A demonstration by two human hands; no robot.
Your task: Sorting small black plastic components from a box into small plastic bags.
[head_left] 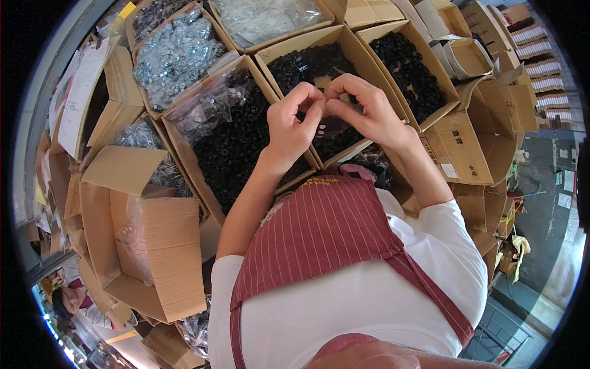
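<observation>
My left hand [294,122] and my right hand [367,112] meet over a cardboard box [278,61] of small black parts [332,56]. On both, thumb and forefinger are pinched, with the tips touching or almost touching. Whatever lies between the fingertips is hidden or too small to make out. Just below them, a few small pale pieces [321,128] show over the box. Left of my left hand, a second box holds many small black ring-shaped parts [230,150], with a clear plastic bag [206,114] lying on top.
Another box of black parts [409,77] stands to the right. Shiny silver metal pieces [178,54] fill a box at the far left, beside clear plastic bags [270,19]. Open cartons [178,258] flank me on both sides. Another person [77,298] is at the lower left.
</observation>
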